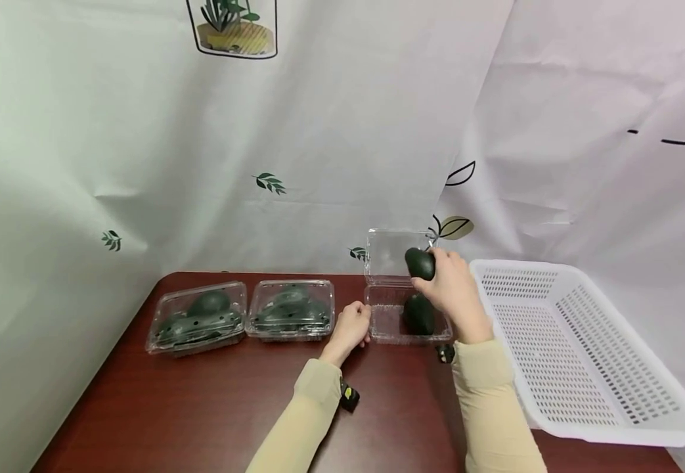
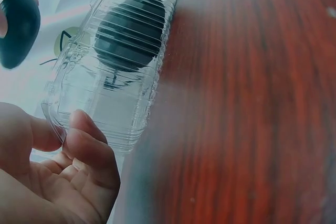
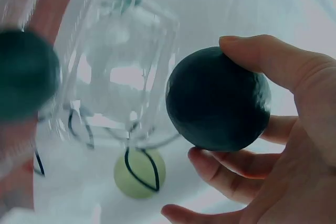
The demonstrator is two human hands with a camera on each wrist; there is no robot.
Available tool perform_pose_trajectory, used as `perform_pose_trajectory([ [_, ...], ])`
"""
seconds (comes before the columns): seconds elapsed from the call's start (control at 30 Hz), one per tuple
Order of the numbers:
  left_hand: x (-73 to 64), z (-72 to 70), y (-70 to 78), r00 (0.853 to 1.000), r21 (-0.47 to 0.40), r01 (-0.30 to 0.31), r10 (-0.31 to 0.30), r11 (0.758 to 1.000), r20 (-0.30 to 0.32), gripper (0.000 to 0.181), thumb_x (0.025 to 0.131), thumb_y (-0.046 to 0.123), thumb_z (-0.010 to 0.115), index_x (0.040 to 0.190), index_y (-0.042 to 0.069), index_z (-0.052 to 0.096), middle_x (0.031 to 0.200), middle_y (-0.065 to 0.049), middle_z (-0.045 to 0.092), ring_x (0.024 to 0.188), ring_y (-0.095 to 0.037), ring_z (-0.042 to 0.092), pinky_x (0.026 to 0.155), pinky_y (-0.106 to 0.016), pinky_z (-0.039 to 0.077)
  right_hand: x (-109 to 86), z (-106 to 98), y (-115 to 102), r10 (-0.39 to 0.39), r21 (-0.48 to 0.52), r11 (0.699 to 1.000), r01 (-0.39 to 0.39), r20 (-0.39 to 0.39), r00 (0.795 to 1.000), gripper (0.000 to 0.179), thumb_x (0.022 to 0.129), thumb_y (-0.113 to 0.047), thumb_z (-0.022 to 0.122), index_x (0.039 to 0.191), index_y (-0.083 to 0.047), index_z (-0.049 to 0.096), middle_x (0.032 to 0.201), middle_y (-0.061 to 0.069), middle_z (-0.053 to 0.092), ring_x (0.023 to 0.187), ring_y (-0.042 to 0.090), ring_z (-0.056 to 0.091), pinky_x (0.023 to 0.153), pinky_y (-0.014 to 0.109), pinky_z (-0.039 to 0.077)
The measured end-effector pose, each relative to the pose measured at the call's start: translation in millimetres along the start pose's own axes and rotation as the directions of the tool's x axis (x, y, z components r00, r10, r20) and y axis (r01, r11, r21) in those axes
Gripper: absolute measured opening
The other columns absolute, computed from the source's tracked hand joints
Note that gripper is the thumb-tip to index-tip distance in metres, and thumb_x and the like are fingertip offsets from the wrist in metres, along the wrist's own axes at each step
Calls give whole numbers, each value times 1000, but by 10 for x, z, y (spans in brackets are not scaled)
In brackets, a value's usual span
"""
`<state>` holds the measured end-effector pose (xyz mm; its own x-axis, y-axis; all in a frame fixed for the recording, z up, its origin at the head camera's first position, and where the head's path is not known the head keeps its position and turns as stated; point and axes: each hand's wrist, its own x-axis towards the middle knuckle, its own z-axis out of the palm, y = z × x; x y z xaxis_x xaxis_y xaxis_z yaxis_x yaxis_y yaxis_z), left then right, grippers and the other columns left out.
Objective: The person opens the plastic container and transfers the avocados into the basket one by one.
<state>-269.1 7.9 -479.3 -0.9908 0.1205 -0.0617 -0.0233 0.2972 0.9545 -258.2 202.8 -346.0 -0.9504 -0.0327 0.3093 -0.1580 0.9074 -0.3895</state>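
A dark green avocado (image 1: 420, 264) is gripped between the thumb and fingers of my right hand (image 1: 451, 282), raised over a clear plastic clamshell box (image 1: 385, 322). The box's lid (image 1: 395, 253) stands upright at the back. Inside, a second avocado (image 1: 418, 315) lies on the right; the left part of the box holds nothing. My left hand (image 1: 351, 326) is at the box's left end, and in the left wrist view its thumb and fingers (image 2: 86, 140) pinch the rim there. The right wrist view has the held avocado (image 3: 218, 100) close up, with the other one blurred at the left.
Two closed clamshell boxes, one in the middle (image 1: 291, 312) and one farther left (image 1: 197, 322), contain several avocados each. A large white perforated basket (image 1: 555, 361) stands on the right beside my right arm. Behind the table (image 1: 200, 407) hangs a pale printed cloth (image 1: 342, 131).
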Motion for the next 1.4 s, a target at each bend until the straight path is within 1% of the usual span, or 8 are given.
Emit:
perform_pose_trajectory([
  [0.1, 20, -29, 2, 1000, 2, -4, 4, 1000, -2, 29, 105, 24, 45, 90, 3, 58, 54, -6, 52, 43, -16, 51, 42, -31, 46, 105, -149, 83, -11, 3, 1000, 11, -1, 1000, 66, 80, -25, 77, 131, 5, 48, 115, 31, 53, 100, 44, 53, 81, 59, 44],
  [0.33, 56, -92, -6, 1000, 14, 17, -17, 1000, -14, 31, 105, 24, 44, 97, -1, 60, 54, -6, 52, 43, -17, 51, 42, -32, 46, 287, -460, 337, -34, -67, 997, 34, 2, 999, 64, 77, -23, 77, 126, 7, 49, 111, 33, 52, 97, 46, 52, 80, 59, 42],
  [0.67, 42, -140, -42, 1000, 39, 13, -12, 999, -29, 29, 105, 24, 44, 92, 3, 60, 53, -6, 52, 43, -17, 52, 43, -33, 47, 345, -587, 794, -7, -153, 988, 20, 85, 996, 57, 74, -26, 76, 116, 4, 52, 99, 30, 51, 88, 46, 52, 69, 56, 41],
  [0.9, 30, -114, -39, 999, 44, 19, -18, 999, -32, 30, 105, 24, 44, 92, 3, 60, 53, -6, 52, 44, -17, 52, 44, -32, 47, 325, -618, 1159, -7, -159, 987, 31, 150, 989, 54, 72, -26, 78, 109, 5, 53, 92, 27, 53, 86, 42, 51, 69, 54, 40],
  [1.03, 23, -90, -40, 1000, 29, 5, -4, 1000, -25, 30, 105, 24, 44, 93, 1, 60, 54, -6, 52, 44, -17, 53, 44, -32, 47, 297, -567, 1363, 18, -148, 989, 20, 251, 968, 52, 71, -28, 79, 102, 6, 54, 85, 21, 57, 78, 37, 54, 67, 50, 43],
  [1.17, 10, -65, -47, 1000, 21, 2, -2, 1000, -5, 30, 105, 23, 44, 91, 1, 59, 54, -6, 51, 44, -17, 53, 44, -32, 48, 256, -483, 1547, 77, -147, 989, -24, 373, 925, 54, 71, -28, 79, 101, 8, 55, 82, 18, 60, 74, 33, 56, 68, 48, 45],
  [1.23, 5, -60, -34, 1000, 13, 4, -3, 1000, -2, 30, 105, 22, 44, 90, 1, 59, 55, -6, 51, 44, -18, 53, 45, -32, 48, 247, -434, 1621, 91, -149, 988, -33, 403, 910, 53, 71, -28, 79, 100, 9, 55, 82, 17, 60, 75, 33, 56, 70, 49, 45],
  [1.4, 9, -38, 8, 1000, 19, 4, -4, 1000, -4, 31, 105, 24, 44, 92, 0, 60, 54, -6, 51, 45, -17, 53, 46, -32, 49, 219, -329, 1748, 67, -160, 987, 2, 423, 904, 50, 68, -28, 80, 94, 8, 57, 80, 15, 60, 76, 32, 55, 73, 49, 45],
])
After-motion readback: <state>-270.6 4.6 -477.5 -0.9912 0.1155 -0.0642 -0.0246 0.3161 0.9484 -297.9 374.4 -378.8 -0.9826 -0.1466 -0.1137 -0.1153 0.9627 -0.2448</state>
